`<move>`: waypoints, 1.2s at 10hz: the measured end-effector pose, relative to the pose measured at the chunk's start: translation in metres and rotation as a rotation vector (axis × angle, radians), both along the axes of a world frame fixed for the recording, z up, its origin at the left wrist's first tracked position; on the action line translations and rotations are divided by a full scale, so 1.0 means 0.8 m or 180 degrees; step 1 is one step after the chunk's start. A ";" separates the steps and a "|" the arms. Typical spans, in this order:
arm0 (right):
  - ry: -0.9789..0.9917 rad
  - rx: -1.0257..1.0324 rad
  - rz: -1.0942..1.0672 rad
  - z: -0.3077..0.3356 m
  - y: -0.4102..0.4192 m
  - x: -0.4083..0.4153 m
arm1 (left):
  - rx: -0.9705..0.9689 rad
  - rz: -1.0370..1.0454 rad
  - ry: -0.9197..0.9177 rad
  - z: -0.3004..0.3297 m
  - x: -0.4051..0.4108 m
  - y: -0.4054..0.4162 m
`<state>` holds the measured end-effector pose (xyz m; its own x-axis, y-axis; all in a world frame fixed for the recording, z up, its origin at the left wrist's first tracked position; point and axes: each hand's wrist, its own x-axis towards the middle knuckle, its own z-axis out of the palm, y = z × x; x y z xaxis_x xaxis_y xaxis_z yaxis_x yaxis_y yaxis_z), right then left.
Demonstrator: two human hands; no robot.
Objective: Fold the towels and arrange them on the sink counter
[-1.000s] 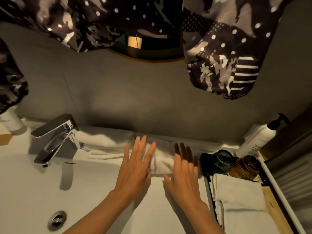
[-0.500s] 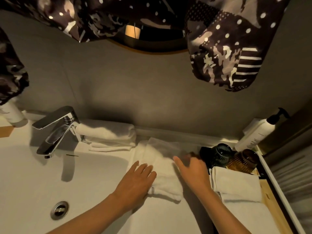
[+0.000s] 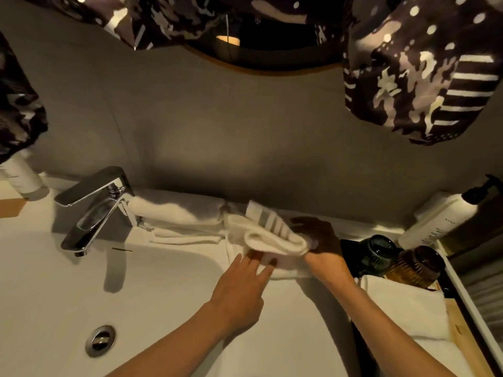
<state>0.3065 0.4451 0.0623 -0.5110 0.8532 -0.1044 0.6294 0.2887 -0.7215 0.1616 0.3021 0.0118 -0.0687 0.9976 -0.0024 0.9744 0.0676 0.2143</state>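
Far left, a white bottle (image 3: 19, 172) stands at the counter's edge, half under hanging patterned cloth (image 3: 16, 118). Next along, the chrome faucet (image 3: 92, 208) leans over the white basin (image 3: 81, 281), drain (image 3: 100, 340) below. Just behind and right of the faucet, a folded white towel stack (image 3: 177, 216) lies against the wall on the sink counter (image 3: 285, 308). Centre: the white hand towel (image 3: 269, 235) being worked, partly lifted, its striped end turned up and over in a loose roll, the lower layer flat on the counter. Left hand (image 3: 242, 284) lies flat, fingers straight and a little apart, tips pressing the towel's near edge. Right hand (image 3: 324, 246) is on the towel's right side, mostly in shadow; fingers look curled round the lifted fold, thumb not visible. Further right, a dark tray (image 3: 446, 278) holds two upturned glasses, one green (image 3: 377, 253), one amber (image 3: 416, 265), with another folded white towel (image 3: 402, 306) in front. A pump bottle (image 3: 441, 219) stands behind. Judged risks: the fold is bunched, not squared, so laying it down as it is would likely leave it crooked; if the left fingertips ease off, the bottom layer may drag along; a wide swing of the right wrist could knock the green glass, which sits near it.
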 end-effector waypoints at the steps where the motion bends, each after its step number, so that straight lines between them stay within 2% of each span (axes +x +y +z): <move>1: -0.0860 0.0591 0.0872 -0.033 -0.013 0.030 | -0.0168 -0.0184 -0.0093 0.007 -0.012 -0.003; 2: 0.0040 0.0492 0.0706 -0.043 -0.003 0.019 | 0.0357 -0.0427 -0.0260 0.013 -0.005 -0.022; 3: 0.0398 -0.0337 0.0116 -0.036 0.002 -0.023 | 0.1089 -0.0165 -0.0364 0.025 0.009 -0.017; 4: 0.0137 0.0227 -0.0456 -0.046 0.007 -0.037 | 0.0833 0.0111 0.0118 0.024 -0.006 0.026; 5: -0.0877 0.1569 0.0547 -0.072 -0.009 -0.011 | 0.0340 0.0029 0.0419 0.019 -0.020 0.042; 6: -0.1387 0.1909 0.0956 -0.063 -0.029 0.005 | 0.0516 0.0014 0.0448 0.017 -0.030 0.056; 7: -0.1259 0.2241 0.1014 -0.056 -0.036 0.008 | 0.0591 0.0093 0.0485 0.013 -0.037 0.072; 8: -0.1677 0.2484 0.1094 -0.078 -0.026 0.004 | 0.0585 0.0166 0.0485 0.000 -0.032 0.080; 9: -0.1848 0.2466 0.0933 -0.098 -0.023 -0.009 | 0.0658 0.0368 0.0461 -0.005 -0.026 0.090; 10: -0.1741 0.2156 0.0587 -0.096 -0.036 -0.023 | 0.0765 0.0568 0.0360 -0.009 -0.020 0.093; 11: -0.1786 0.1699 0.0541 -0.082 -0.049 -0.030 | 0.0910 0.0788 -0.0052 -0.016 -0.013 0.070; 12: -0.1717 0.1445 0.0591 -0.046 -0.049 -0.028 | 0.0817 0.0605 -0.0031 -0.008 -0.008 0.044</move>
